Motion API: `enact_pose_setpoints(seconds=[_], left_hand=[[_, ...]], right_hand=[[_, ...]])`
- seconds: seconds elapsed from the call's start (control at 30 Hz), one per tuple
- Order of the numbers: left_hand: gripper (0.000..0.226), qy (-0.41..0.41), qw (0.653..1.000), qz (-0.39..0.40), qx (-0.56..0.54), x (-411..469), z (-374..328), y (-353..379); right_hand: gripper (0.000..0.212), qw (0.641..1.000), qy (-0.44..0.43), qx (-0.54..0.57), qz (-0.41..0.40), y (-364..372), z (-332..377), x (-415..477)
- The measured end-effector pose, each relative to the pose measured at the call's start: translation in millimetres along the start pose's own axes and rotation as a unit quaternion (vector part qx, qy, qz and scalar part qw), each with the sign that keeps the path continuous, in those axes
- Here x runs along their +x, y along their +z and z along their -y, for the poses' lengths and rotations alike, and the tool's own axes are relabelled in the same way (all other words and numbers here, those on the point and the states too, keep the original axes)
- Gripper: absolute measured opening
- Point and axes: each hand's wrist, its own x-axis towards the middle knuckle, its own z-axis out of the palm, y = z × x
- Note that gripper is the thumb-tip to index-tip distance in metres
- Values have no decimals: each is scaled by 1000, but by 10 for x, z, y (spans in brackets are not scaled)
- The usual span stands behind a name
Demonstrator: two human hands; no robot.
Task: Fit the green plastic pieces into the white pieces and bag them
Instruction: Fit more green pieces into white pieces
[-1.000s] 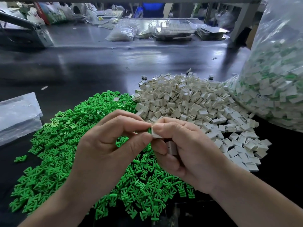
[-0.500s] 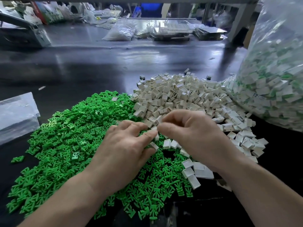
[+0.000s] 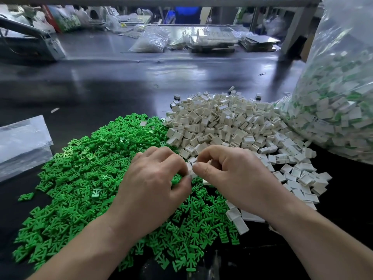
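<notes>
White piece (image 3: 189,169) pinched between curled fingers of palm-down left hand (image 3: 155,184) and right hand (image 3: 238,174).

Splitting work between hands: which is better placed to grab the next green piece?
Likely left: the left hand lies on the green pile; the right hand is at the edge of the white pile.

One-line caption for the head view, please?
Left hand and right hand, fingers curled, meet where the green pile joins the white pile; filled bag at right.
</notes>
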Motion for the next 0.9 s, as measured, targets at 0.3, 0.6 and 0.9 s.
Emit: enact_pose_setpoints(seconds=[0.3, 0.6, 0.9], left_hand=[[27, -51, 984, -71, -155, -38, 17, -74], [87, -214, 942, 190, 173, -13, 269, -47], [25, -77, 992, 56, 79, -43, 302, -57]], right_hand=[[19, 883, 148, 428, 120, -17, 79, 43], [25, 812, 142, 540, 167, -29, 50, 48], [28, 821, 144, 527, 168, -53, 75, 37]])
